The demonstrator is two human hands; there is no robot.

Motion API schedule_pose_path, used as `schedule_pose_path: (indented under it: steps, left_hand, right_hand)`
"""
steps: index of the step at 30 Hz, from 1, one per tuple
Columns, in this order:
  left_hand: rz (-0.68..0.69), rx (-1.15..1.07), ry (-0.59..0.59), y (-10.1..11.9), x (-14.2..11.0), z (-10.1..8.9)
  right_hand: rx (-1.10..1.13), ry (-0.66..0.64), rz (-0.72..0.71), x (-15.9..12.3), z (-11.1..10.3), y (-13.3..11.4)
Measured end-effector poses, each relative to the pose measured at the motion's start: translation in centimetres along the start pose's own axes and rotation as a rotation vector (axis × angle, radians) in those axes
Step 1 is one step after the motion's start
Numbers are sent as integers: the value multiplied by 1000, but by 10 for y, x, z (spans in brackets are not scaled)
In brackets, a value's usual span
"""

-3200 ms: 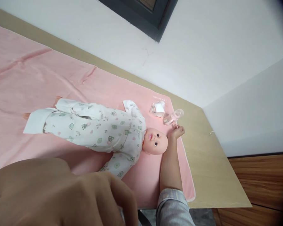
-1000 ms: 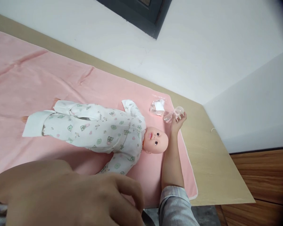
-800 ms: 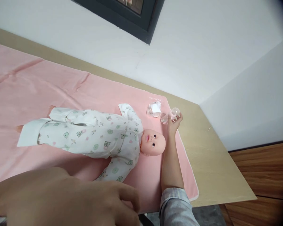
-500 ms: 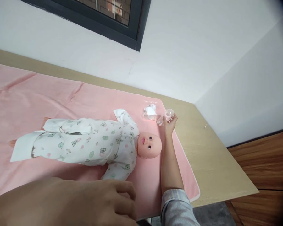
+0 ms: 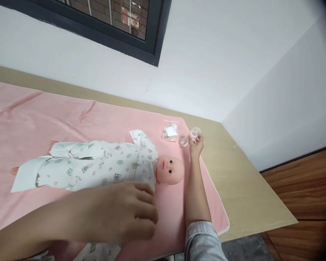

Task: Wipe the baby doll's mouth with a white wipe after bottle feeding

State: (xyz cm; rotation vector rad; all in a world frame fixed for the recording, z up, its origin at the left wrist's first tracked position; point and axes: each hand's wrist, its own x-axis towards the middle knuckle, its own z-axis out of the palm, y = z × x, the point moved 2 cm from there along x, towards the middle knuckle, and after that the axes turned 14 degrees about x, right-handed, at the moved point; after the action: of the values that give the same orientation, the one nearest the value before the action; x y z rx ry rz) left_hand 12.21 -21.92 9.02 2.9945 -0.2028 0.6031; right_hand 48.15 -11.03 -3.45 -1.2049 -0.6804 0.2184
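Observation:
Above the doll's torso hangs my left hand (image 5: pixel 125 214), a little blurred, its fingers loosely bent downward with a gap between them. Nothing shows in it, though its palm side is hidden. My right hand (image 5: pixel 197 148) reaches to the far right corner of the pink mat and grips a small clear baby bottle (image 5: pixel 184 141) with a see-through cap (image 5: pixel 196 132), tilted on its side. A bald baby doll (image 5: pixel 170 170) in white printed clothes (image 5: pixel 97 163) lies on its back, head to the right. My left hand and forearm cover part of its clothing.
A small clear packet with a white label (image 5: pixel 170 132) lies left of the bottle. The pink mat (image 5: pixel 21 127) covers much of the wooden table (image 5: pixel 241 192). A white wall and dark window frame (image 5: pixel 152 54) stand behind; brown wood panelling (image 5: pixel 309 188) is at right.
My left hand has come up and forward from the bottom edge to over the doll's torso. My right hand still holds the bottle in about the same place. The view has shifted slightly.

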Motion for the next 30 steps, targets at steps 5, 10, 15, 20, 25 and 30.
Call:
schedule_pose_path:
  steps: [5, 10, 15, 20, 25, 30]
  left_hand:
    - [-112, -93, -23, -40, 4, 2]
    - [-443, 32, 175, -76, -1, 14]
    - [-818, 194, 357, -94, -2, 15]
    - [-927, 135, 374, -96, -3, 12]
    - [-944, 112, 331, -98, -5, 12]
    - [-949, 155, 298, -103, -6, 13]
  right_hand:
    - [116, -90, -8, -5, 14, -41]
    - [226, -324, -19, -38, 44, -89]
    - [365, -567, 83, -92, 75, -124]
    - [474, -692, 183, -138, 93, -137]
    - [499, -706, 220, -152, 99, -134]
    - [525, -646, 168, -145, 94, -139]
